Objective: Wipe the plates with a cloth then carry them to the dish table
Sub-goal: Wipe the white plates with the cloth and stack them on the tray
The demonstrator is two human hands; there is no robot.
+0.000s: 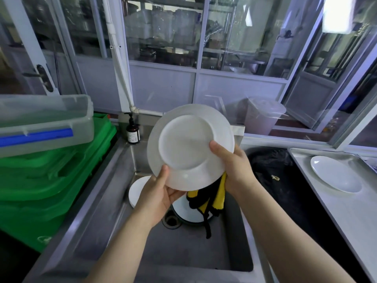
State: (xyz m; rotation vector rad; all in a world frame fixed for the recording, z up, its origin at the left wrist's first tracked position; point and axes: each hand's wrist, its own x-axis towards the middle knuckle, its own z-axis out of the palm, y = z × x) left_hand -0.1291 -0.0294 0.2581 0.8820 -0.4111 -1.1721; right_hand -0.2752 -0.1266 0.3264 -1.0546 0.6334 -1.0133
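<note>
Holding one plate, hands gripping; one cloth.

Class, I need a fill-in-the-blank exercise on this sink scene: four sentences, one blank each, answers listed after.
1. Both hands hold a white plate above the ____.
2. The right hand also grips a black and ____ cloth behind the plate.
3. The pump bottle stands at the sink's back ____ corner.
4. Under the clear plastic box sit crates coloured ____.

Missing words: sink; yellow; left; green
</note>
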